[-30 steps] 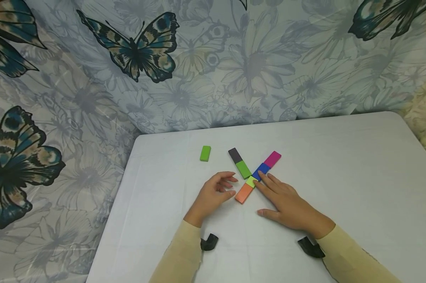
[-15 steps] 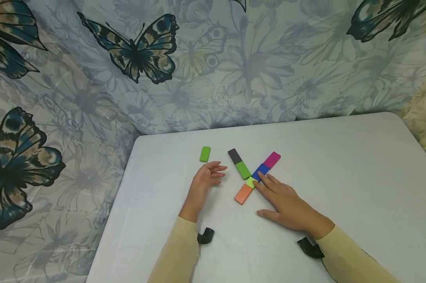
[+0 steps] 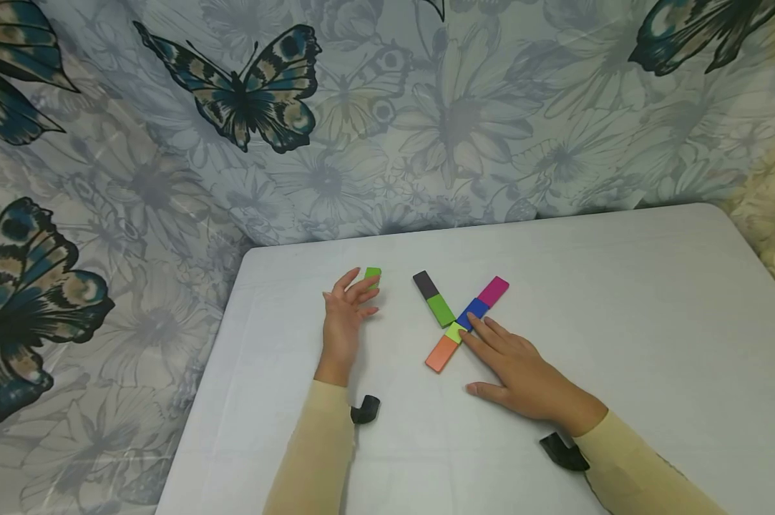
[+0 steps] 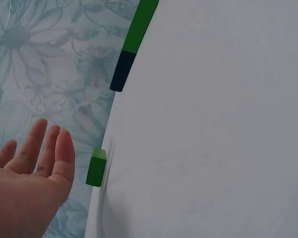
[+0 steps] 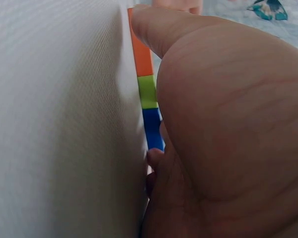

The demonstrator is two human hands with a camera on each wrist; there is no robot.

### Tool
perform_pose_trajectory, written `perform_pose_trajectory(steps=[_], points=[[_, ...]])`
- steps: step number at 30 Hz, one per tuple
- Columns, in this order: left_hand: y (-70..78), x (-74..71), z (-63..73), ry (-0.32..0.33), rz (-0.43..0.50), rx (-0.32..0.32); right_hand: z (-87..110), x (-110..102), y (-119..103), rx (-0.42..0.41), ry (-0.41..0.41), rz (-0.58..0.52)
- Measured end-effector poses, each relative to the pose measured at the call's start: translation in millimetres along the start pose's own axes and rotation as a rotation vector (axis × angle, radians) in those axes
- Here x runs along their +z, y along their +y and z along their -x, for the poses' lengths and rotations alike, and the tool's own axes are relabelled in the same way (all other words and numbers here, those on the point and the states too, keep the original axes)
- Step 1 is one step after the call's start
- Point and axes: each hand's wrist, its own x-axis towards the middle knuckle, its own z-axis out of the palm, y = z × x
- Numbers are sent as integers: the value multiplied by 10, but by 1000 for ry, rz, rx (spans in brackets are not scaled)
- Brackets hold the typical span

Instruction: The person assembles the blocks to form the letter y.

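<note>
In the head view my left hand (image 3: 344,318) is by the loose green block (image 3: 373,272), its loosely spread fingers partly covering it. The left wrist view shows this green block (image 4: 96,168) just beyond the fingertips, nothing gripped. My right hand (image 3: 525,372) lies with fingers extended, fingertips at the blue block (image 3: 472,313) and the short yellow-green block (image 3: 454,331). An orange block (image 3: 441,353) and a magenta block (image 3: 493,291) continue that slanting row end to end. A second green block (image 3: 441,310) and a dark block (image 3: 425,284) form another arm, meeting the row near its middle.
The blocks lie on a white-covered table (image 3: 619,300). Behind it and to its left hangs cloth (image 3: 361,164) printed with flowers and butterflies. Black curved pieces (image 3: 366,410) show beside both wrists, next to the beige sleeves.
My left hand has moved left and away from the joined blocks, up to the loose green block, its fingers spreading. The right hand and the blocks have stayed in place.
</note>
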Motion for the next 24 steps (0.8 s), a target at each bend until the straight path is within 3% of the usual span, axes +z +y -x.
perform_pose_trajectory(steps=[9, 14, 17, 24], points=[[-96, -121, -210, 249, 127, -39, 0, 9, 1, 9, -3, 2], [-200, -174, -309, 335, 147, -56, 3, 9, -6, 14, 0, 6], [-268, -199, -341, 355, 58, -59, 4, 12, -6, 10, -1, 7], [-390, -217, -341, 308, -345, -103, 12, 2, -3, 3, 6, 15]])
